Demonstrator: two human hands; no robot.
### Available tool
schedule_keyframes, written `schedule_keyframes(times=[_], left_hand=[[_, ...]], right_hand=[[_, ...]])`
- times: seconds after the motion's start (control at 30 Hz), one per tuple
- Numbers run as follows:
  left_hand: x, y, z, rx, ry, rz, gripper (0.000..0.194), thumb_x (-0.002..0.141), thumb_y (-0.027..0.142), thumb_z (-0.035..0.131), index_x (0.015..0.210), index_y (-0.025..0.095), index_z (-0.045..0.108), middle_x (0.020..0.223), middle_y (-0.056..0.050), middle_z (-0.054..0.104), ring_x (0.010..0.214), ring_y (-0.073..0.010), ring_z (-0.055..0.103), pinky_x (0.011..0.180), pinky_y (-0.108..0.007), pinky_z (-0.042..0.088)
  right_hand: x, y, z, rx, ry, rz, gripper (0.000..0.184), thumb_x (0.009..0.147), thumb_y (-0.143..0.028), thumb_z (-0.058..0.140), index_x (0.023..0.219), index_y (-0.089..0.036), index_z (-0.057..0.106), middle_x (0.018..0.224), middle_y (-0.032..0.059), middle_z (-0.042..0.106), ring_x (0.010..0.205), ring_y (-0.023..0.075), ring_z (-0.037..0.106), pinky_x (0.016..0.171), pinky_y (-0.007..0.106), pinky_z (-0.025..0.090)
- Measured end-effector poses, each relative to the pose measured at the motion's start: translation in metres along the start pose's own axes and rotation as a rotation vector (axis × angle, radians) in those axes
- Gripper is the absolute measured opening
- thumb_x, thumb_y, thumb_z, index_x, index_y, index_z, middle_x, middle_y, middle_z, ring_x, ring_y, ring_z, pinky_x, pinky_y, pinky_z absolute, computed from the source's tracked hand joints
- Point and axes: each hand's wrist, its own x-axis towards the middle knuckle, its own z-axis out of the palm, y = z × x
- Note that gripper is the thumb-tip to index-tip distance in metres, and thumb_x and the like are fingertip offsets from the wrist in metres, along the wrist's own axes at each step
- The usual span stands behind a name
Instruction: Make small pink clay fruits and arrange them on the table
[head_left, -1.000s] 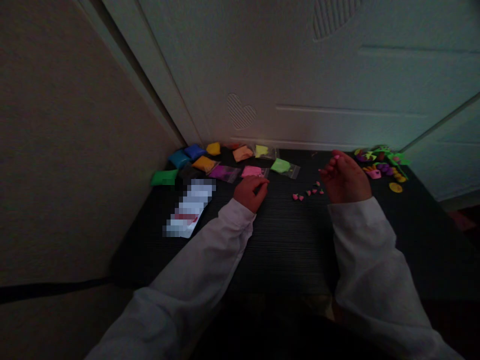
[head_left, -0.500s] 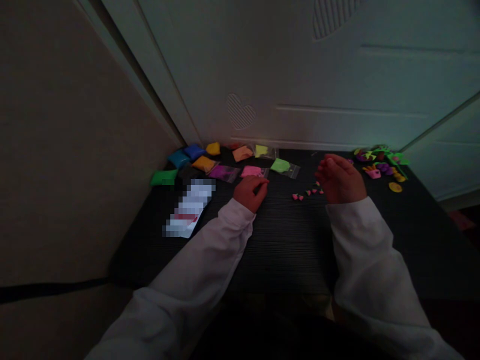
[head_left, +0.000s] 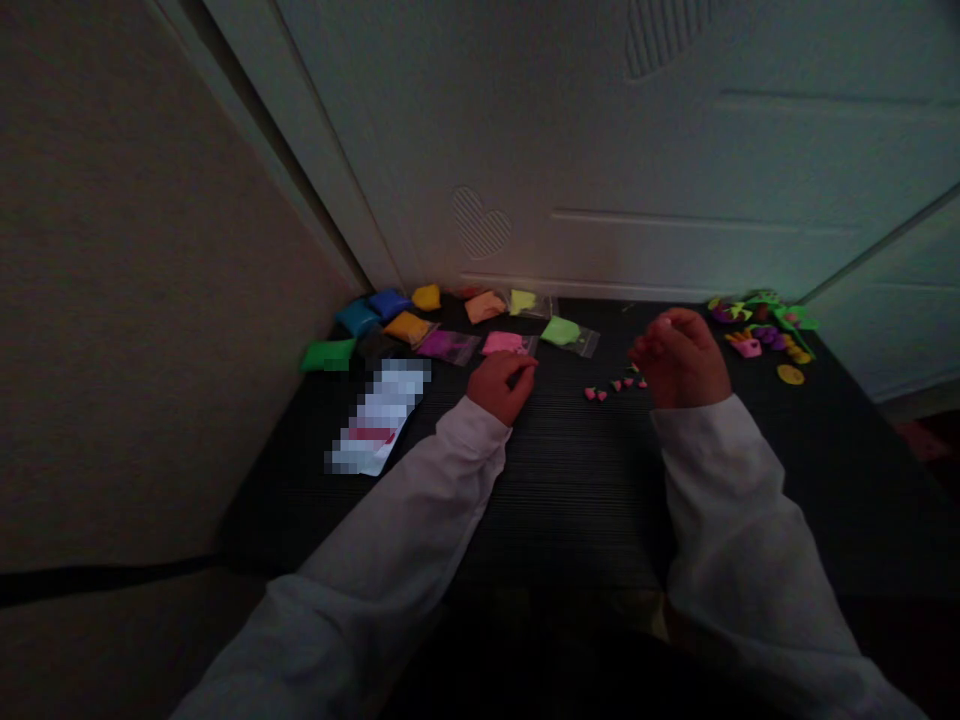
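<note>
My left hand (head_left: 501, 388) rests on the dark table just in front of a packet of pink clay (head_left: 504, 343). Its fingers are curled, thumb and forefinger tips drawn together, and whatever they hold cannot be made out. Raised over the table to the right is my right hand (head_left: 684, 358), thumb pressed against bent fingers. Something tiny may sit at those fingertips, too small and dim to name. Between the hands lie several small pink strawberry-like pieces with green tops (head_left: 591, 394), nearest to my right hand.
Bagged clay lines the back left, including light green (head_left: 561, 331), purple (head_left: 444, 346) and green (head_left: 328, 355) packets. A lit phone (head_left: 381, 418) lies at left. Small coloured clay models (head_left: 744, 346) and a yellow disc (head_left: 790, 374) sit at right. A white panel (head_left: 570, 150) rises behind the table.
The fingers of my right hand have shifted slightly while staying bent together. My left hand and the things on the table look unchanged.
</note>
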Motion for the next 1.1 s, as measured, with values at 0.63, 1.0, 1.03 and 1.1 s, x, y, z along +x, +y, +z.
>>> schedule_keyframes(times=[0.63, 1.0, 1.03, 1.1], left_hand=[[0.003, 0.006, -0.003, -0.304, -0.098, -0.283, 0.019, 0.071, 0.029, 0.053, 0.081, 0.016, 0.063, 0.078, -0.003, 0.064, 0.064, -0.0105, 0.055, 0.063, -0.026, 0.045], [0.002, 0.002, 0.011, -1.031, -0.357, -0.722, 0.032, 0.062, 0.041, 0.061, 0.078, 0.013, 0.065, 0.07, -0.005, 0.061, 0.056, -0.0088, 0.051, 0.048, -0.023, 0.039], [0.002, 0.002, 0.011, -1.028, -0.374, -0.731, 0.032, 0.061, 0.041, 0.062, 0.077, 0.013, 0.065, 0.069, -0.004, 0.061, 0.055, -0.0086, 0.05, 0.048, -0.023, 0.039], [0.002, 0.002, 0.01, -1.038, -0.406, -0.754, 0.031, 0.06, 0.04, 0.064, 0.076, 0.013, 0.065, 0.067, -0.004, 0.061, 0.053, -0.0082, 0.05, 0.047, -0.024, 0.038]], right_hand=[[-0.005, 0.012, 0.003, -0.326, -0.112, -0.116, 0.014, 0.066, -0.027, 0.059, 0.08, -0.024, 0.061, 0.057, -0.0052, 0.049, 0.05, 0.0067, 0.044, 0.046, 0.021, 0.035], [-0.029, 0.035, 0.023, -1.04, -0.437, -0.399, 0.021, 0.074, -0.03, 0.052, 0.09, -0.022, 0.061, 0.058, -0.002, 0.05, 0.052, 0.0095, 0.043, 0.05, 0.024, 0.035], [-0.029, 0.036, 0.023, -1.043, -0.44, -0.406, 0.02, 0.074, -0.03, 0.051, 0.09, -0.022, 0.06, 0.059, -0.002, 0.051, 0.052, 0.0095, 0.043, 0.05, 0.024, 0.035], [-0.031, 0.037, 0.024, -1.051, -0.448, -0.418, 0.02, 0.075, -0.031, 0.051, 0.091, -0.023, 0.06, 0.06, -0.0016, 0.052, 0.052, 0.0098, 0.044, 0.05, 0.024, 0.035]])
